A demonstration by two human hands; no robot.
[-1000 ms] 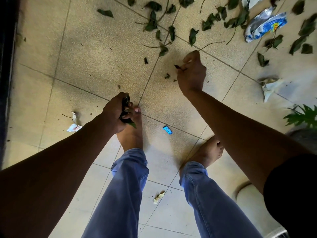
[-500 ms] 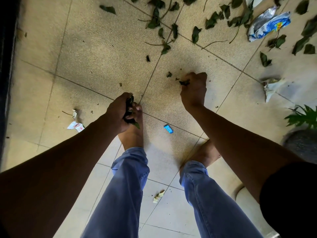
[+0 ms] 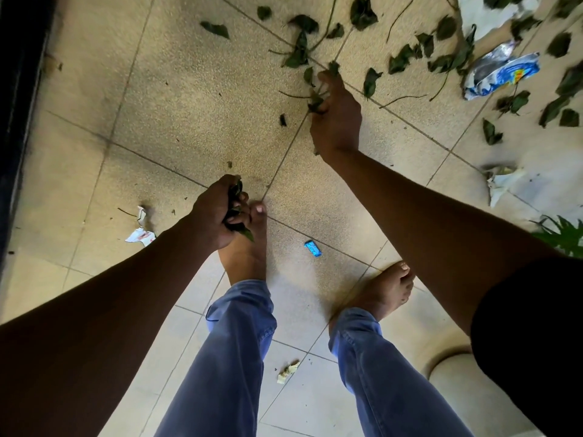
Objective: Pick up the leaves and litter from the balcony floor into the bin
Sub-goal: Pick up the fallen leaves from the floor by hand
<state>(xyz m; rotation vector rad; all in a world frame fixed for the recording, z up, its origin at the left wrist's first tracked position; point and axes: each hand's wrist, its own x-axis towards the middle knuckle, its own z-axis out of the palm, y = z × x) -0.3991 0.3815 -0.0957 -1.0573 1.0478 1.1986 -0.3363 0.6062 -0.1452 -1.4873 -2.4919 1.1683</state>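
- Right hand: moved since half a second ago, from a fist low over the tile just ahead of the feet to a reach farther out across the floor, among the nearest scattered leaves; fingers curled round a small bunch of leaves and stems, forefinger stretched out toward one more leaf.
- Left hand: unchanged in place, above the left foot; fingers clamped tight on a dark wad of gathered leaves, one green tip poking out below the fist.
- Loose leaves and thin twigs: spread over the far part of the floor, thickest toward the far right corner; one small dark scrap lies just left of the right hand.
- Blue and silver wrapper: crumpled, near the floor's right edge, leaves all round it.
- White torn wrapper: at the right edge, nearer than the blue and silver one.
- Small blue wrapper: between the two bare feet, apart from both.
- White and red paper scraps: toward the left edge, beside the left forearm.
- Pale crumpled scrap: on the tile between the blue trouser legs.
- Green potted plant: partly seen at the right edge.
- Bin: not identifiable in view.
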